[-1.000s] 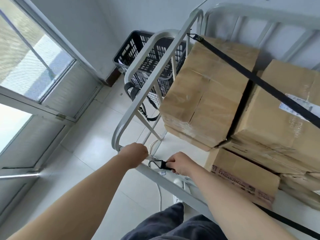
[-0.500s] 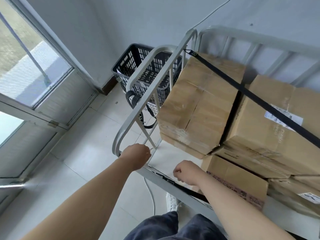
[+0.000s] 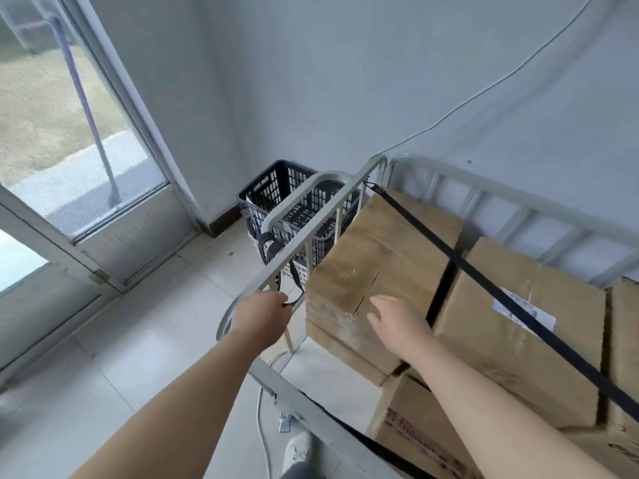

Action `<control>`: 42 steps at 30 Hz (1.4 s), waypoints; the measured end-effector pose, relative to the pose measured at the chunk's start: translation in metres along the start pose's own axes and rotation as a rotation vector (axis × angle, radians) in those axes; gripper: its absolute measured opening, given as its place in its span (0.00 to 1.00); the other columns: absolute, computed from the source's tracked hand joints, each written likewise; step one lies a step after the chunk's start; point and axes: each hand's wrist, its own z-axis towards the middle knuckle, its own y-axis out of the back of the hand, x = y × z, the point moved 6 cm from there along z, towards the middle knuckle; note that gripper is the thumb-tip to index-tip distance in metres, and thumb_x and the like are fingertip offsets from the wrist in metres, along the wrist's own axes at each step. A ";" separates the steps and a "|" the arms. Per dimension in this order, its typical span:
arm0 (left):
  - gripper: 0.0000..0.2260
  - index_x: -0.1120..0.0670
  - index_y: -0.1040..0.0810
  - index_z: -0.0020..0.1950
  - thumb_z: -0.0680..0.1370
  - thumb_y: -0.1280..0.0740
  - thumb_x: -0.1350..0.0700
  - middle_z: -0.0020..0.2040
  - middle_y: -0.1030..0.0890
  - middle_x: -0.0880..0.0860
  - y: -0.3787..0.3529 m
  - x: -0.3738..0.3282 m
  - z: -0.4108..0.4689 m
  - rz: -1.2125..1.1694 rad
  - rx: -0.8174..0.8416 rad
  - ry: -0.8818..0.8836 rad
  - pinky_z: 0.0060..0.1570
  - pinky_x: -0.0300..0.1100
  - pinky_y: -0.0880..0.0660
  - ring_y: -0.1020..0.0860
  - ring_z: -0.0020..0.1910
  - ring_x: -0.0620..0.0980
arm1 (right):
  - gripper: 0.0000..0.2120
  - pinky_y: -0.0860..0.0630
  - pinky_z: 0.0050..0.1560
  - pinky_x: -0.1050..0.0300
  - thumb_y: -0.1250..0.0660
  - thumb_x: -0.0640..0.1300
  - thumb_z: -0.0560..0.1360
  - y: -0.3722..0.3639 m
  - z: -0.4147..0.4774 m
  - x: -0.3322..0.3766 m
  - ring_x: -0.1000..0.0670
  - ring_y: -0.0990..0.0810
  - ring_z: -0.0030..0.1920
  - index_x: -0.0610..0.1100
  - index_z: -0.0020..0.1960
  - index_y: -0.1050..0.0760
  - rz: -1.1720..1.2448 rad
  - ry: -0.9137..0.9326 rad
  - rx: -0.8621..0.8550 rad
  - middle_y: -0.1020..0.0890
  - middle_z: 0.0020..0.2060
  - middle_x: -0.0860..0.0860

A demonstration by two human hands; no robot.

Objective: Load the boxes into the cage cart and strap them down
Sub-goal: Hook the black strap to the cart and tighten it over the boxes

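At the near left corner of the grey tubular metal cage cart (image 3: 313,242), your left hand (image 3: 264,316) was curled round the top side rail, knuckles toward you, and a short black loop showed just beside its fingertips; I cannot tell whether you held that loop as well. Your right hand (image 3: 397,323) was open, fingers straight and a little spread, palm down over the near edge of the taped brown cardboard box (image 3: 380,257) on the left of the stack. It held nothing, and whether it touched the cardboard cannot be told through the blur. Just right of that box sat a second brown cardboard box with a white label (image 3: 501,361), the two side by side with a dark gap between them. Both rested on a lower brown carton with red print (image 3: 411,430) nearer to you. A long black webbing strap (image 3: 484,281) ran diagonally over the tops of the two upper boxes, from a hook on the far left post down toward the near right. Another black strap (image 3: 352,433) lay along the near bottom rail of the cart. A coiled black strap (image 3: 268,248) hung from the left side rail. Beyond the cart, in the far corner, stood a black perforated plastic basket (image 3: 276,188) on the pale tiled floor (image 3: 138,340). A glazed metal-framed door (image 3: 114,188) filled the left side. A thin white cable (image 3: 518,69) ran across the grey wall, and a white shoe (image 3: 297,451) showed at the near edge.
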 end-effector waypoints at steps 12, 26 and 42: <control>0.11 0.55 0.26 0.53 0.78 0.39 0.49 0.52 0.20 0.55 0.018 0.088 0.113 -0.062 0.030 0.128 0.48 0.46 0.26 0.23 0.53 0.57 | 0.11 0.29 0.60 0.51 0.40 0.44 0.79 0.014 0.110 0.115 0.45 0.27 0.60 0.41 0.58 0.26 -0.022 0.201 -0.132 0.22 0.56 0.47; 0.15 0.54 0.30 0.49 0.70 0.28 0.51 0.45 0.24 0.53 -0.049 0.110 0.194 -0.469 0.268 0.183 0.40 0.44 0.31 0.25 0.47 0.55 | 0.09 0.30 0.56 0.55 0.41 0.43 0.79 -0.008 0.183 0.126 0.47 0.27 0.60 0.42 0.57 0.27 0.005 0.084 -0.073 0.23 0.56 0.49; 0.07 0.53 0.24 0.54 0.78 0.35 0.53 0.46 0.20 0.49 0.090 0.033 0.159 -0.387 0.275 -0.454 0.42 0.40 0.26 0.23 0.43 0.48 | 0.30 0.29 0.60 0.57 0.32 0.48 0.75 0.041 0.154 0.120 0.52 0.27 0.64 0.57 0.73 0.39 0.263 0.094 -0.089 0.31 0.70 0.57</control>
